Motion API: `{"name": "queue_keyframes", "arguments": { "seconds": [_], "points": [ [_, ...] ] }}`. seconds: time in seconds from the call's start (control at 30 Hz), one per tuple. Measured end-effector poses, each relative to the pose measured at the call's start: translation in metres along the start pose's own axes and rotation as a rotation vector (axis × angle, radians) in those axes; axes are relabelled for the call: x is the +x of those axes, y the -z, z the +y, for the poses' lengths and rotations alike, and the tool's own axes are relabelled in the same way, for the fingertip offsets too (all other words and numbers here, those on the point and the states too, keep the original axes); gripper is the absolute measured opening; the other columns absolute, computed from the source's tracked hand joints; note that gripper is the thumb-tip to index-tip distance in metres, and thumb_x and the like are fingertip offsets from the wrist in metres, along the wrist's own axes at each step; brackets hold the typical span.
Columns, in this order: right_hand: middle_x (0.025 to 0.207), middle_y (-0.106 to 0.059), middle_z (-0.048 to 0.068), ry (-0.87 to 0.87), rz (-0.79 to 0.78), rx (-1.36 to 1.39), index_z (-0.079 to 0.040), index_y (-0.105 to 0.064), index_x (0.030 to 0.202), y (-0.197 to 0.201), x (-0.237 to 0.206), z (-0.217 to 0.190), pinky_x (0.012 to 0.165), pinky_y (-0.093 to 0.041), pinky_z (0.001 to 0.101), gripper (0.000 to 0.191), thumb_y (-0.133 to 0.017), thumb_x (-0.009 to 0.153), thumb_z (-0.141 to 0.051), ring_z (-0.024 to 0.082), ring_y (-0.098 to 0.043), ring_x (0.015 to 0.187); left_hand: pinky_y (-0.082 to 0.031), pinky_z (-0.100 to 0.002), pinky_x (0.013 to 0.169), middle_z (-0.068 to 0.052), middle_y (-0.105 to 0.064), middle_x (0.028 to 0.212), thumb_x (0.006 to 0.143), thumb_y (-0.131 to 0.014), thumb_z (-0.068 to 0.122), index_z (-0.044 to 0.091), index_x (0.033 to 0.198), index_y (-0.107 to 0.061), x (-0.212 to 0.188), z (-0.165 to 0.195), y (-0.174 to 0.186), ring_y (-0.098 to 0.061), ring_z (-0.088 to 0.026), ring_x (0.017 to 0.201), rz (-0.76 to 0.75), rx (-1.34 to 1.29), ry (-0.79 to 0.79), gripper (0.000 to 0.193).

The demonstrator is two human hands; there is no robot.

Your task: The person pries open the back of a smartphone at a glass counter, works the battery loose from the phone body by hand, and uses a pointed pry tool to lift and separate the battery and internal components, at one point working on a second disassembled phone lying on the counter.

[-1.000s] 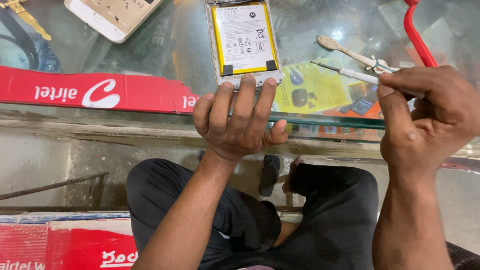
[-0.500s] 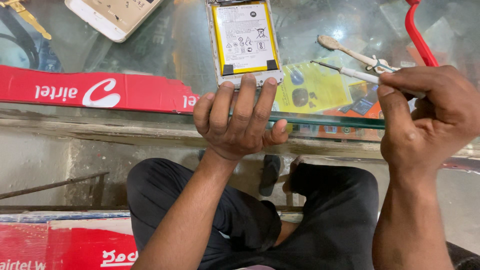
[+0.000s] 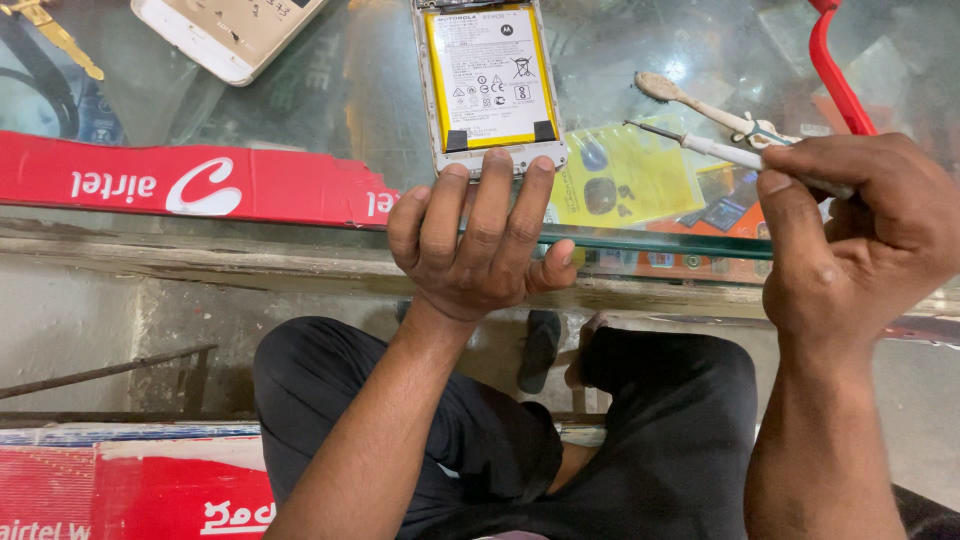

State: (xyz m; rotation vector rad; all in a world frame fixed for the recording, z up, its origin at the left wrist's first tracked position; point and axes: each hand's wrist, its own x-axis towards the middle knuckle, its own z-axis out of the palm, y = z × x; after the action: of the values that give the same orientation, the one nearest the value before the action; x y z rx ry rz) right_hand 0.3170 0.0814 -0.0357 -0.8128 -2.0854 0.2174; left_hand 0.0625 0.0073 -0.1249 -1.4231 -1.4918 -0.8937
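My left hand [image 3: 480,250] rests flat on the edge of the glass counter [image 3: 350,90], fingers spread and holding nothing; the fingertips touch the near end of the opened phone [image 3: 489,85]. The phone is a slim rectangle with a pale frame and a flat yellow-bordered battery inside. My right hand [image 3: 860,230] is closed around the handle of a thin screwdriver [image 3: 700,145], its metal tip pointing toward the phone. Just beyond the screwdriver lies a worn spatula-shaped tool [image 3: 690,100]. A glossy red strip [image 3: 190,180] lies left of my left hand.
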Motion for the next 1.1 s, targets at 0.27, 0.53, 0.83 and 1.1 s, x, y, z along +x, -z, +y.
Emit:
{"name": "queue_keyframes", "arguments": {
  "seconds": [0.27,0.53,0.83,1.1],
  "points": [
    [0.106,-0.073,0.016,-0.162,0.028,0.127,0.007,-0.073,0.11,0.0,0.0,-0.009,0.073,-0.049,0.0193,0.007,-0.071,0.106,0.013,0.015,-0.065,0.085,-0.029,-0.043,0.114,0.0,-0.06,0.131,0.11,-0.026,0.053,0.022,0.137,-0.067,0.001,0.0,0.001,-0.043,-0.02,0.128,-0.011,-0.003,-0.003,0.059],
    [0.104,-0.071,0.014,-0.228,-0.05,0.257,0.007,-0.072,0.108,0.0,0.003,-0.024,0.077,-0.046,0.0207,0.012,-0.071,0.098,0.015,0.016,-0.063,0.087,-0.03,-0.043,0.115,0.0,-0.06,0.132,0.111,-0.025,0.051,0.021,0.139,-0.066,0.002,0.001,0.004,-0.045,-0.021,0.128,-0.012,-0.006,0.002,0.058],
    [0.096,-0.07,0.013,-0.281,-0.005,0.299,0.007,-0.073,0.106,-0.011,0.009,-0.03,0.067,-0.043,0.0178,0.009,-0.071,0.1,0.012,0.012,-0.06,0.074,-0.03,-0.042,0.116,0.001,-0.061,0.131,0.11,-0.026,0.052,0.021,0.137,-0.068,0.0,0.002,-0.002,-0.045,-0.02,0.128,0.019,-0.018,0.004,0.058],
    [0.097,-0.071,0.011,-0.254,0.005,0.362,0.005,-0.071,0.108,-0.011,0.011,-0.032,0.074,-0.049,0.0181,0.007,-0.072,0.103,0.01,0.013,-0.068,0.083,-0.033,-0.042,0.111,-0.006,-0.067,0.127,0.111,-0.036,0.05,0.015,0.132,-0.037,0.002,-0.001,-0.005,-0.049,-0.022,0.126,0.077,-0.159,0.043,0.041]
  ]
}}
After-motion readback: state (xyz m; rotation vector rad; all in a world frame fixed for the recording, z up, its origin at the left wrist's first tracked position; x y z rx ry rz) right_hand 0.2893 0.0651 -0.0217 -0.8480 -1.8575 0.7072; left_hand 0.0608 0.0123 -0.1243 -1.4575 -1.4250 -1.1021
